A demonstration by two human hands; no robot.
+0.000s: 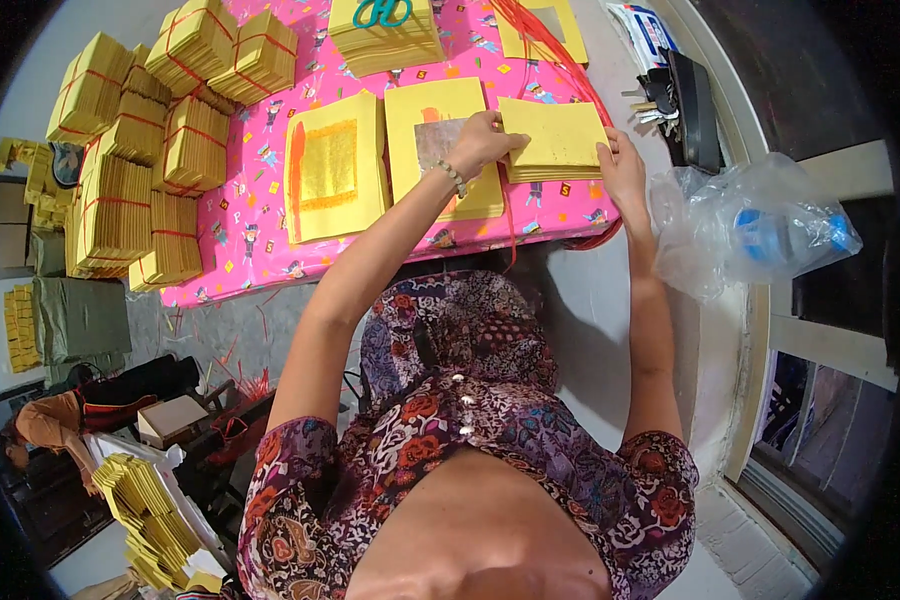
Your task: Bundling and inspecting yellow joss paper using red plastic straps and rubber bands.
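Observation:
A folded wad of yellow paper sheets (555, 128) lies at the right front part of the pink table. My left hand (482, 145) grips its left edge, thumb on top, and its wrist crosses above a yellow paper stack with a silver square (440, 142). At the wad's right edge my right hand (622, 165) has its fingers closed round the side. Farther left lies a yellow paper stack with a gold square (330, 175) edged in orange. My fingertips under the wad are hidden.
Bundles of yellow paper tied with red string (115, 215) pile up at left. Teal-handled scissors (382, 12) rest on a tall stack. Red plastic strings (545, 40) trail behind the wad. Keys (656, 105), a black case (695, 110) and a clear plastic bag (690, 235) are at right.

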